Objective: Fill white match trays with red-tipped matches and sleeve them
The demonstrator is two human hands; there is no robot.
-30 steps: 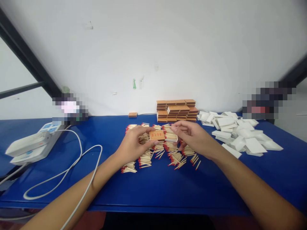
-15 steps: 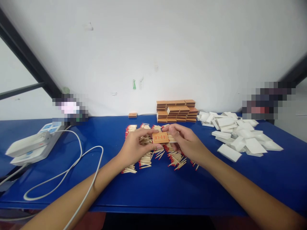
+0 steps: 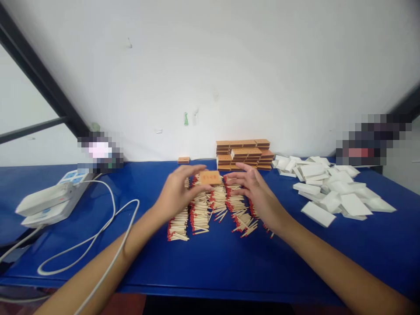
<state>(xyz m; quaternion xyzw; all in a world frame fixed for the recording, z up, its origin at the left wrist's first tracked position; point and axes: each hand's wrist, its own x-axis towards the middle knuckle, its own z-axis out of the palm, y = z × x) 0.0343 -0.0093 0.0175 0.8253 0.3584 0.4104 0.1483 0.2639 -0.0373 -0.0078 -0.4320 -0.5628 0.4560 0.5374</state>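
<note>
An orange matchbox (image 3: 210, 177) is pinched between the thumb and fingers of my left hand (image 3: 175, 188), held over the rows of matches. No tray sticks out of its right end. My right hand (image 3: 260, 192) is apart from the box, just to its right, with fingers spread and nothing in them. Beneath both hands lie several rows of red-tipped matches (image 3: 199, 214) on the blue table (image 3: 210, 262). My hands and the matchbox hide part of those rows.
Behind, against the wall, stands a stack of orange matchboxes (image 3: 244, 153), with one single matchbox (image 3: 183, 160) to its left. White paper trays (image 3: 328, 188) lie heaped at the right. A power strip (image 3: 52, 201) and a looping white cable (image 3: 136, 203) occupy the left.
The match-filled tray that stuck out of the box's right end no longer shows. My right hand has let go and opened, while my left hand has lifted the matchbox slightly away.
</note>
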